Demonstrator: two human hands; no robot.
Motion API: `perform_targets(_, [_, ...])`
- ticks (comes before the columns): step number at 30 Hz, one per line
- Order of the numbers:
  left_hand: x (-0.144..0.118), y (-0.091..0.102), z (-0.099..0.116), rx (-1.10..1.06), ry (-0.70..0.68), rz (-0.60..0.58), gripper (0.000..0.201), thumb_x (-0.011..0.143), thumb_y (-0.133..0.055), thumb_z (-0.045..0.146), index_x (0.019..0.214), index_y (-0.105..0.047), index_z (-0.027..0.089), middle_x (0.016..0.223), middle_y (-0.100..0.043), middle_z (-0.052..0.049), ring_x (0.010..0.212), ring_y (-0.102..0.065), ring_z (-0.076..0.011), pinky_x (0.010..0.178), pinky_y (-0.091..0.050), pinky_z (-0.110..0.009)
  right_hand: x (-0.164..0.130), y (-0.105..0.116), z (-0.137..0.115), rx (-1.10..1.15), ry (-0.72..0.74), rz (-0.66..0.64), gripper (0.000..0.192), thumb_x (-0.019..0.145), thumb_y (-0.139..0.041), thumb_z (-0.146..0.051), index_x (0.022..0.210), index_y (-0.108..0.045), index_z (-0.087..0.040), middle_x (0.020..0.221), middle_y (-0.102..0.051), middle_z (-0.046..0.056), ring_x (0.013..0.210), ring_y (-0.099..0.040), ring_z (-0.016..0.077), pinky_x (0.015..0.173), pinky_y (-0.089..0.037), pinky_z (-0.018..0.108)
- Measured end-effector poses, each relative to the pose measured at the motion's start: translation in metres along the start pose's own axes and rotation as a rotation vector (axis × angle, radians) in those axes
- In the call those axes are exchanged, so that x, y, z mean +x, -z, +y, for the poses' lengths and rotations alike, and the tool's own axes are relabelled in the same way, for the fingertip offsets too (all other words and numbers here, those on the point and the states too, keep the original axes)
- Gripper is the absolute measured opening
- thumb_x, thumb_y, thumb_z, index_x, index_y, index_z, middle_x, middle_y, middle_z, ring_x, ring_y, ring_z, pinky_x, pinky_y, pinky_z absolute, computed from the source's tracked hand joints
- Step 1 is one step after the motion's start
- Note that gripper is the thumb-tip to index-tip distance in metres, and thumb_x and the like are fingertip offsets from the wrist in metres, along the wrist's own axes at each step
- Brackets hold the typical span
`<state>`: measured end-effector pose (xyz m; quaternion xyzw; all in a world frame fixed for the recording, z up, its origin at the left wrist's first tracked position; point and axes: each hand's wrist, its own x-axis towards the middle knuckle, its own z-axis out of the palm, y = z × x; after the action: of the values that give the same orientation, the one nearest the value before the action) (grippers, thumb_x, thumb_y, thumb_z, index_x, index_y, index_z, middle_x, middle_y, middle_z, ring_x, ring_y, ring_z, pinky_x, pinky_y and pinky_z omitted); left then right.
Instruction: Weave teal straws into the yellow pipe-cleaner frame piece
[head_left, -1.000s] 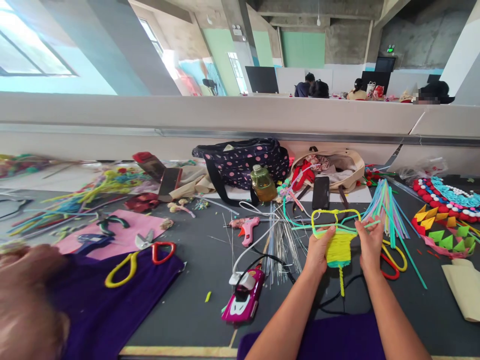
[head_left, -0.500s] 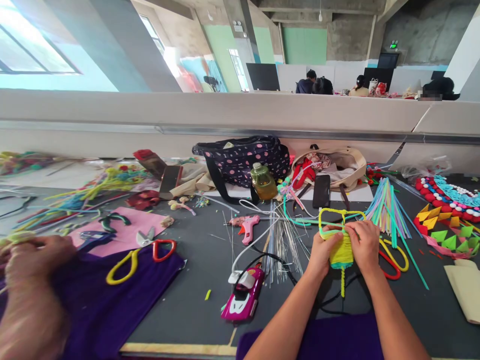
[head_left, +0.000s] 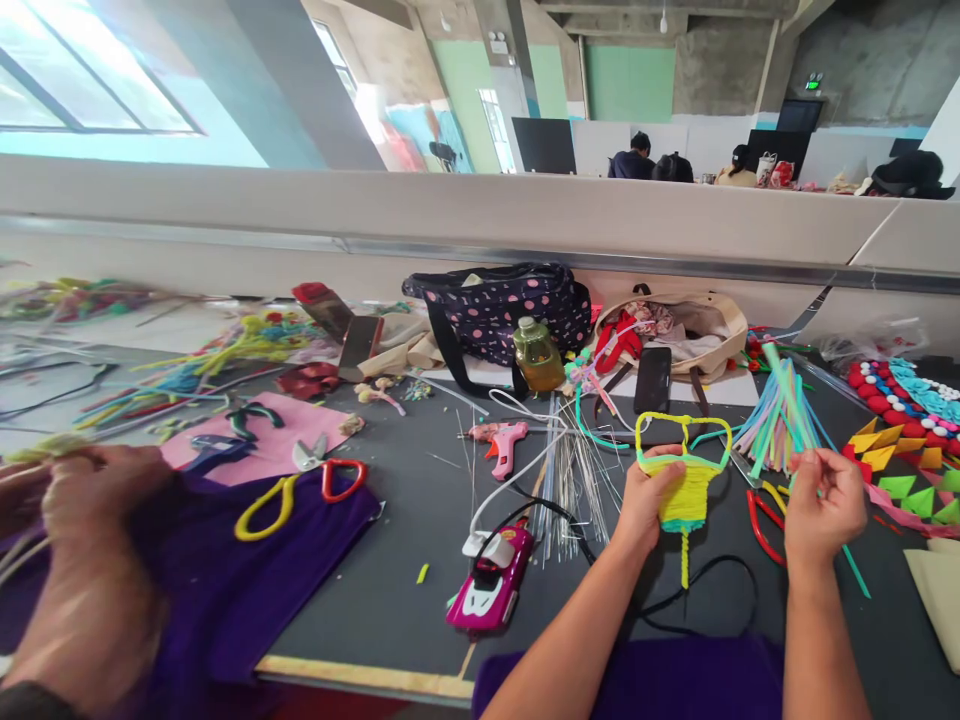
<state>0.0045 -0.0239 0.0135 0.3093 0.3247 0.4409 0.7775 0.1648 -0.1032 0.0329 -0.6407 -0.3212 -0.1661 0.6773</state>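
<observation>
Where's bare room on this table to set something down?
Mostly between the purple cloth and the magenta car-shaped box, around a yellow-green scrap. A smaller patch lies between the right forearm and the beige sheet. It's crowded around the spotted bag, thin wires, colored strips and yellow piece in the left hand.

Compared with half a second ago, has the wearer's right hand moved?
Yes. The right hand has moved rightward, away from the yellow piece and farther from the phone lying on the table.
</observation>
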Motion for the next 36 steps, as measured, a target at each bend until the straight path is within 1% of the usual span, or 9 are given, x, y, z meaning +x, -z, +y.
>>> perform_targets(3, [0.002, 0.002, 0.001, 0.002, -0.011, 0.038, 0.041, 0.055, -0.082, 0.027, 0.089, -0.065, 0.014, 0.07, -0.067, -0.003, 0.061, -0.063, -0.0172, 0.06, -0.049, -0.028, 0.009, 0.009, 0.009, -0.153, 0.102, -0.219, 0.027, 0.089, -0.052, -0.042, 0.089, -0.063, -0.017, 0.073, -0.067, 0.005, 0.058, -0.063, 0.0157, 0.061, -0.048, 0.027])
perform_targets(5, [0.003, 0.003, 0.002, -0.002, -0.022, 0.055, 0.04, 0.054, -0.082, 0.026, 0.088, -0.064, 0.015, 0.068, -0.066, -0.002, 0.06, -0.063, -0.0165, 0.059, -0.048, -0.027, 0.013, 0.015, 0.011, -0.271, 0.222, -0.322, 0.028, 0.091, -0.049, -0.042, 0.089, -0.065, -0.018, 0.08, -0.069, 0.007, 0.069, -0.065, 0.0173, 0.067, -0.047, 0.027])
perform_targets(8, [0.004, 0.003, 0.003, -0.02, -0.033, 0.078, 0.04, 0.054, -0.083, 0.025, 0.087, -0.064, 0.015, 0.068, -0.066, -0.002, 0.06, -0.062, -0.0162, 0.06, -0.048, -0.027, 0.016, 0.02, 0.012, -0.397, 0.308, -0.408, 0.031, 0.094, -0.043, -0.041, 0.089, -0.065, -0.019, 0.085, -0.07, 0.007, 0.074, -0.064, 0.0177, 0.068, -0.044, 0.026])
perform_targets(13, [0.001, 0.0, 0.006, -0.045, -0.038, 0.099, 0.039, 0.052, -0.084, 0.029, 0.081, -0.063, 0.015, 0.068, -0.066, -0.002, 0.062, -0.063, -0.0178, 0.061, -0.049, -0.029, 0.008, 0.014, 0.009, -0.468, 0.316, -0.538, 0.034, 0.093, -0.042, -0.044, 0.086, -0.066, -0.021, 0.083, -0.071, 0.005, 0.07, -0.063, 0.0169, 0.061, -0.04, 0.025])
perform_targets(19, [-0.007, -0.005, 0.005, -0.052, 0.028, 0.012, 0.038, 0.054, -0.084, 0.027, 0.083, -0.064, 0.015, 0.07, -0.068, -0.004, 0.062, -0.064, -0.0182, 0.061, -0.049, -0.029, -0.006, 0.0, 0.0, -0.338, 0.137, -0.562, 0.032, 0.091, -0.045, -0.046, 0.087, -0.064, -0.021, 0.081, -0.07, 0.005, 0.072, -0.064, 0.0179, 0.066, -0.043, 0.026])
perform_targets(22, [-0.009, -0.007, 0.004, -0.072, 0.034, 0.0, 0.04, 0.054, -0.084, 0.026, 0.088, -0.064, 0.015, 0.074, -0.07, -0.004, 0.065, -0.065, -0.0188, 0.064, -0.049, -0.029, -0.004, 0.002, 0.002, -0.289, 0.047, -0.64, 0.033, 0.091, -0.045, -0.048, 0.089, -0.064, -0.022, 0.083, -0.07, 0.005, 0.073, -0.064, 0.019, 0.066, -0.043, 0.027])
perform_targets(25, [-0.008, -0.007, 0.007, -0.128, 0.0, -0.018, 0.049, 0.056, -0.084, 0.025, 0.101, -0.064, 0.017, 0.082, -0.072, -0.005, 0.073, -0.067, -0.0209, 0.074, -0.051, -0.033, 0.002, 0.007, 0.009, -0.311, 0.006, -0.68, 0.033, 0.091, -0.043, -0.048, 0.088, -0.064, -0.023, 0.083, -0.07, 0.004, 0.072, -0.063, 0.0188, 0.066, -0.043, 0.027])
perform_targets(31, [-0.007, -0.005, 0.011, -0.118, 0.031, -0.018, 0.046, 0.056, -0.084, 0.028, 0.098, -0.069, 0.014, 0.085, -0.073, -0.009, 0.078, -0.069, -0.0248, 0.072, -0.051, -0.032, 0.003, 0.004, 0.015, -0.345, 0.016, -0.637, 0.037, 0.091, -0.041, -0.051, 0.086, -0.064, -0.023, 0.085, -0.069, 0.004, 0.074, -0.062, 0.02, 0.067, -0.041, 0.028])
perform_targets(36, [-0.007, -0.005, 0.006, -0.124, 0.047, -0.014, 0.052, 0.056, -0.085, 0.027, 0.104, -0.07, 0.015, 0.087, -0.074, -0.01, 0.079, -0.069, -0.0253, 0.071, -0.051, -0.032, -0.005, -0.006, 0.01, -0.345, 0.164, -0.559, 0.037, 0.093, -0.039, -0.047, 0.085, -0.064, -0.021, 0.086, -0.068, 0.007, 0.079, -0.06, 0.0202, 0.069, -0.04, 0.029])
